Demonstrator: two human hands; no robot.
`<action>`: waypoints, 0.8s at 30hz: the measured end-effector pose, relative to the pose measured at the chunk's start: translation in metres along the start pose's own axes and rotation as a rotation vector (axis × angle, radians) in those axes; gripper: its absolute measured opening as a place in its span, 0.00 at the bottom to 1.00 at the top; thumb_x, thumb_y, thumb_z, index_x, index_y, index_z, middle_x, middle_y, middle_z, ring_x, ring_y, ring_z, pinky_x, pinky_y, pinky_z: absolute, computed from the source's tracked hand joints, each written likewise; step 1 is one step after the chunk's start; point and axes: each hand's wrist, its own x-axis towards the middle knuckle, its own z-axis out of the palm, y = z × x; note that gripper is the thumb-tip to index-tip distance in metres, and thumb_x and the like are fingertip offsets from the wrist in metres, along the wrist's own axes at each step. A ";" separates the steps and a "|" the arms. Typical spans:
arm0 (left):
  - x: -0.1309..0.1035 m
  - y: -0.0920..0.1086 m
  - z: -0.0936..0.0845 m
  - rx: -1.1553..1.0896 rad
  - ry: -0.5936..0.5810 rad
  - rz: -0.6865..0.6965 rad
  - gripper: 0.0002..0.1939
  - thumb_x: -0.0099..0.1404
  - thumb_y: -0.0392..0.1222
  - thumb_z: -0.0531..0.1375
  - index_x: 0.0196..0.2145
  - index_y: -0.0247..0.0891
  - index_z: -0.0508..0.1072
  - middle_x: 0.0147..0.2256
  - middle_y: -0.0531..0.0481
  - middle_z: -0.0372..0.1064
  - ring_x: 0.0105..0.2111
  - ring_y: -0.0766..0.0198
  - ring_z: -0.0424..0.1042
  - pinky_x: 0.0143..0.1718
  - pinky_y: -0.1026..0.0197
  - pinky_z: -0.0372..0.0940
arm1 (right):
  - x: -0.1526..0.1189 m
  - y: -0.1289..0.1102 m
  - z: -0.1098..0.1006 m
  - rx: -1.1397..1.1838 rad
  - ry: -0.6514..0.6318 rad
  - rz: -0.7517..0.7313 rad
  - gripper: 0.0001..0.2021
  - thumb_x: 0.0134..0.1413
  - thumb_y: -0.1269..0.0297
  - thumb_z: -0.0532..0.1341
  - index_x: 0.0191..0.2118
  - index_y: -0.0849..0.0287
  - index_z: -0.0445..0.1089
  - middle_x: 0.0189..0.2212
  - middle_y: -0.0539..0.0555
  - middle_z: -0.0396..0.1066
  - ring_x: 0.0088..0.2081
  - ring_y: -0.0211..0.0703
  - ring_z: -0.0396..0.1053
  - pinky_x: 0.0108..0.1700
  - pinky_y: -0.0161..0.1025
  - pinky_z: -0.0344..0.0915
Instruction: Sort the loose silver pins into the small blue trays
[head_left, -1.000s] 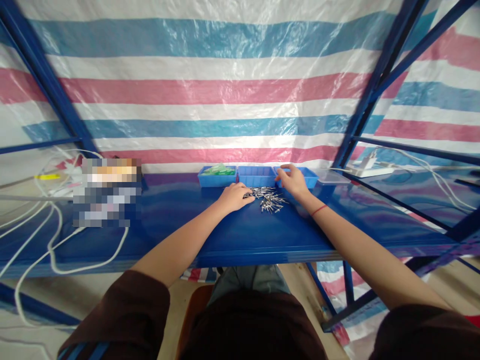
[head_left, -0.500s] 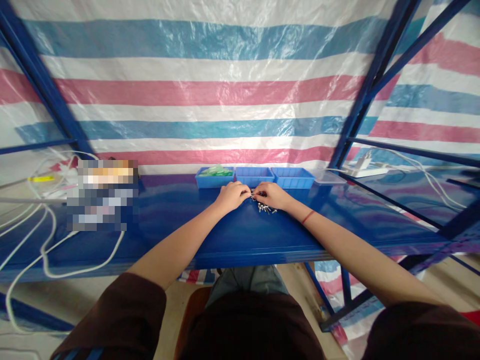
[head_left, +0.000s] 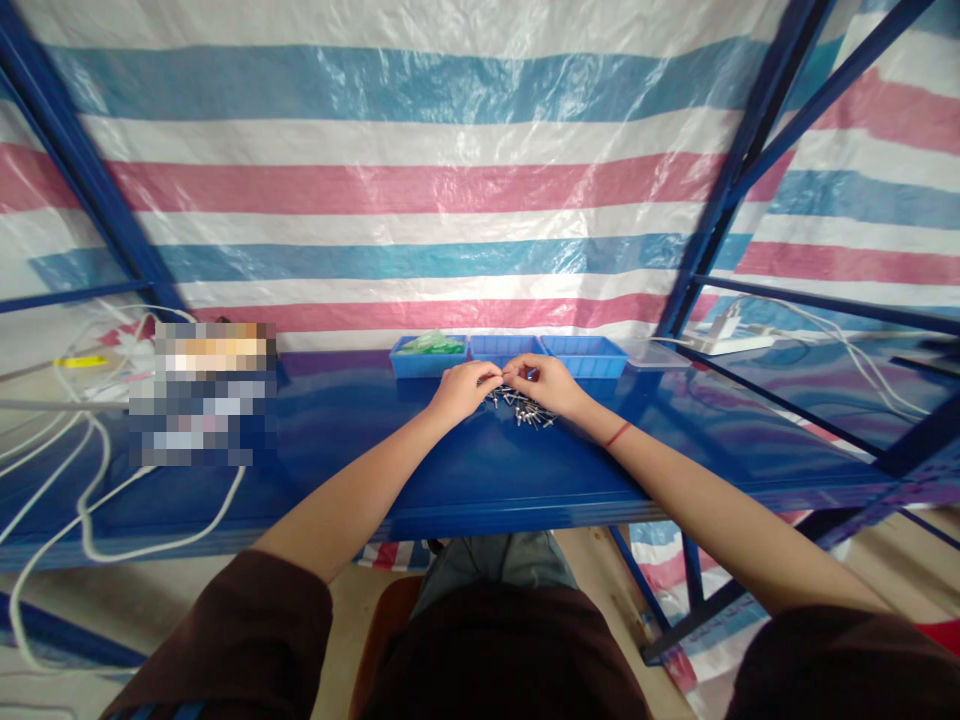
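Observation:
A loose pile of small silvery metal pins, which look like pop rivets (head_left: 531, 408), lies on the blue table (head_left: 480, 470). Over the left part of the pile, my left hand (head_left: 466, 388) has thumb and fingers pinched. My right hand (head_left: 547, 383) is closed in a pinch as well, its fingertips meeting those of the left. Whatever sits between the fingertips is too small to make out. Just behind my hands stand a blue bin with green pieces (head_left: 429, 362), a middle blue bin (head_left: 505, 346) and a right blue bin (head_left: 585, 366).
White cables (head_left: 161, 548) loop over the table's left side, near a blurred patch (head_left: 206, 400). At the right are a power strip (head_left: 731, 342) and a clear lid (head_left: 660, 353). Blue frame posts (head_left: 720, 200) and a striped sheet (head_left: 420, 185) enclose the table.
My hands have lifted slightly from the pile, and more of the metal pins show beneath them. The fingertips have come together.

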 end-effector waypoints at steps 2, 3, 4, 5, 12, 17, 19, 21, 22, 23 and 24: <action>0.000 0.000 0.000 -0.022 0.012 0.007 0.10 0.62 0.44 0.54 0.35 0.42 0.74 0.34 0.52 0.73 0.36 0.63 0.70 0.37 0.63 0.61 | 0.000 -0.001 0.000 0.040 0.005 0.006 0.11 0.50 0.60 0.59 0.32 0.62 0.73 0.26 0.52 0.71 0.27 0.36 0.65 0.30 0.34 0.59; 0.000 0.000 0.000 -0.031 0.016 0.011 0.10 0.62 0.44 0.54 0.35 0.41 0.74 0.35 0.52 0.73 0.36 0.62 0.70 0.38 0.63 0.61 | 0.000 -0.001 0.001 0.055 0.011 0.007 0.12 0.50 0.59 0.59 0.32 0.62 0.73 0.26 0.52 0.71 0.27 0.36 0.64 0.30 0.34 0.59; 0.000 0.000 0.000 -0.036 0.017 0.013 0.10 0.62 0.44 0.54 0.36 0.41 0.74 0.35 0.51 0.73 0.37 0.62 0.70 0.38 0.63 0.62 | 0.000 -0.001 0.001 0.065 0.021 0.008 0.12 0.50 0.58 0.59 0.32 0.62 0.73 0.26 0.52 0.71 0.27 0.36 0.64 0.29 0.34 0.59; 0.001 0.000 0.000 -0.036 0.014 0.011 0.10 0.62 0.45 0.55 0.36 0.41 0.74 0.35 0.51 0.74 0.37 0.62 0.70 0.38 0.63 0.62 | 0.000 -0.001 0.001 0.073 0.029 0.008 0.12 0.50 0.57 0.59 0.32 0.62 0.73 0.26 0.52 0.71 0.26 0.36 0.64 0.29 0.34 0.59; 0.001 0.001 0.000 -0.076 0.060 0.058 0.10 0.63 0.45 0.55 0.36 0.40 0.74 0.35 0.51 0.73 0.36 0.63 0.71 0.38 0.63 0.62 | 0.000 -0.006 0.000 0.091 0.070 0.010 0.13 0.47 0.55 0.62 0.33 0.61 0.73 0.26 0.52 0.71 0.27 0.37 0.64 0.30 0.35 0.60; 0.002 0.003 -0.001 -0.079 0.108 0.111 0.08 0.62 0.42 0.56 0.34 0.38 0.73 0.34 0.49 0.72 0.36 0.62 0.70 0.39 0.62 0.62 | -0.001 -0.009 0.000 0.103 0.097 -0.015 0.13 0.48 0.55 0.61 0.31 0.60 0.73 0.28 0.53 0.72 0.28 0.38 0.65 0.31 0.36 0.61; 0.003 0.003 -0.002 -0.068 0.126 0.108 0.07 0.61 0.42 0.57 0.34 0.38 0.73 0.34 0.49 0.72 0.36 0.62 0.69 0.38 0.62 0.62 | -0.002 -0.010 0.001 0.110 0.098 -0.032 0.12 0.48 0.55 0.61 0.31 0.60 0.73 0.28 0.53 0.73 0.28 0.37 0.66 0.31 0.36 0.61; 0.003 0.003 -0.002 -0.069 0.145 0.103 0.06 0.60 0.42 0.58 0.32 0.38 0.72 0.33 0.50 0.71 0.36 0.62 0.69 0.38 0.62 0.62 | -0.002 -0.011 0.001 0.116 0.102 -0.038 0.11 0.48 0.56 0.61 0.32 0.60 0.73 0.29 0.53 0.73 0.28 0.37 0.66 0.31 0.36 0.61; 0.003 0.003 -0.002 -0.075 0.157 0.104 0.05 0.59 0.41 0.58 0.32 0.37 0.72 0.32 0.50 0.71 0.35 0.63 0.69 0.38 0.62 0.62 | -0.001 -0.011 0.000 0.118 0.105 -0.037 0.11 0.48 0.57 0.61 0.32 0.60 0.73 0.29 0.53 0.73 0.28 0.37 0.65 0.31 0.36 0.61; 0.004 0.004 -0.003 -0.082 0.173 0.107 0.05 0.59 0.40 0.58 0.31 0.37 0.72 0.32 0.50 0.70 0.35 0.63 0.69 0.38 0.62 0.62 | -0.001 -0.011 0.000 0.118 0.108 -0.033 0.11 0.48 0.57 0.61 0.32 0.60 0.73 0.29 0.53 0.73 0.27 0.37 0.65 0.30 0.36 0.61; 0.004 0.004 -0.003 -0.089 0.193 0.108 0.04 0.58 0.39 0.59 0.30 0.37 0.72 0.31 0.51 0.69 0.35 0.64 0.68 0.38 0.63 0.62 | -0.001 -0.010 -0.001 0.114 0.112 -0.027 0.11 0.49 0.57 0.61 0.33 0.60 0.73 0.29 0.53 0.73 0.27 0.37 0.65 0.31 0.36 0.61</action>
